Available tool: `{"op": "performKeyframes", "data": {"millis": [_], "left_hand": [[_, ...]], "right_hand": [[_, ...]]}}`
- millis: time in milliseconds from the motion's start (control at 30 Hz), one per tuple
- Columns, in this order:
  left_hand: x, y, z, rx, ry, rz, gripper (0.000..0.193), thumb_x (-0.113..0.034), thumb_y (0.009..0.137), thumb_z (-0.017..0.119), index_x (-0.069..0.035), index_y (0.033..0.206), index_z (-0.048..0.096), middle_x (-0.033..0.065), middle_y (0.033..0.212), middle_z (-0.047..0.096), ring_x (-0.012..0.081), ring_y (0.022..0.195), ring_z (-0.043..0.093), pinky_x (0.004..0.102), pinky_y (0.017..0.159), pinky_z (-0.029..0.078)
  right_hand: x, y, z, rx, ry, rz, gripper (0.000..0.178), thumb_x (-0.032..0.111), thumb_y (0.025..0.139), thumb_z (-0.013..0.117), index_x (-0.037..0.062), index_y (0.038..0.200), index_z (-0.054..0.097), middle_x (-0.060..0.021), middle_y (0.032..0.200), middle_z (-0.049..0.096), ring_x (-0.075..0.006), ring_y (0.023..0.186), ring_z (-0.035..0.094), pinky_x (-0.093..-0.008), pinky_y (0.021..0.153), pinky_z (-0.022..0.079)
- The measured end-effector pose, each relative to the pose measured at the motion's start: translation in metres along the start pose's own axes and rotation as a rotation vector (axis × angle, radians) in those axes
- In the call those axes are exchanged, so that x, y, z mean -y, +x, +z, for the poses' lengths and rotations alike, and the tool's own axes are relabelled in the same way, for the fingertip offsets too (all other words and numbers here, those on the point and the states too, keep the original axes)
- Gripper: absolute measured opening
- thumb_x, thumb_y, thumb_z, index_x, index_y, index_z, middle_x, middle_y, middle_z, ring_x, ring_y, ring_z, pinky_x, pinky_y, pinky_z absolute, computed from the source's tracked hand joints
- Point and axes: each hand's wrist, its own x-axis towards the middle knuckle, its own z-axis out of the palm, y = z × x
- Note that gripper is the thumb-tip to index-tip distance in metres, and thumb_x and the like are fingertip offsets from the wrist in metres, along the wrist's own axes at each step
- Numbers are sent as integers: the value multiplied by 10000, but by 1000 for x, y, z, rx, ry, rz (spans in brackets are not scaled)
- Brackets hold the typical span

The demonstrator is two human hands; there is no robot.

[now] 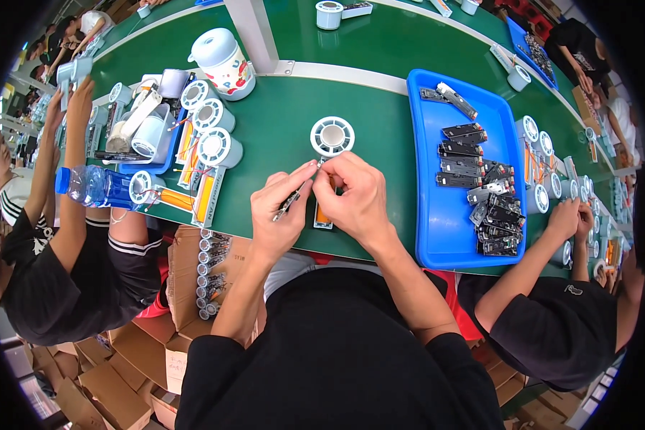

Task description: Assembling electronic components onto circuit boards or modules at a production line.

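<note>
Pale grey-blue plastic shapes the round, spoked head [332,136] at centre on the green bench [380,107]; its handle [323,216], showing orange, runs nearer, partly covered. The left hand [271,215] curls nearly closed around a thin dark part [287,203]. The right hand [360,195] brings thumb and forefinger together by the left fingertips; I can't tell on what. To my eye, this wants a light pinch, steady wrists and no tugging. Right, a smooth, glossy blue tray [444,223] holds flat, hard-edged black slabs [460,163].
</note>
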Motion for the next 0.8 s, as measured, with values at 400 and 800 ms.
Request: {"op": "performKeyframes", "data": {"millis": [400, 800], "left_hand": [[-11, 3, 1, -118, -320, -406, 262, 55, 934, 622, 11, 1178, 705, 82, 1038, 748, 117, 834, 658, 232, 753, 539], [-10, 5, -10, -24, -182, -216, 272, 76, 888, 647, -10, 1145, 677, 115, 1153, 692, 142, 813, 646, 250, 736, 534]], "right_hand": [[10, -7, -20, 5, 46, -143, 158, -49, 785, 692, 24, 914, 748, -34, 826, 594, -146, 595, 491, -270, 524, 403], [10, 3, -7, 86, -16, -127, 80, 20, 784, 720, 49, 856, 742, -34, 798, 606, -207, 560, 528, -324, 511, 438]]}}
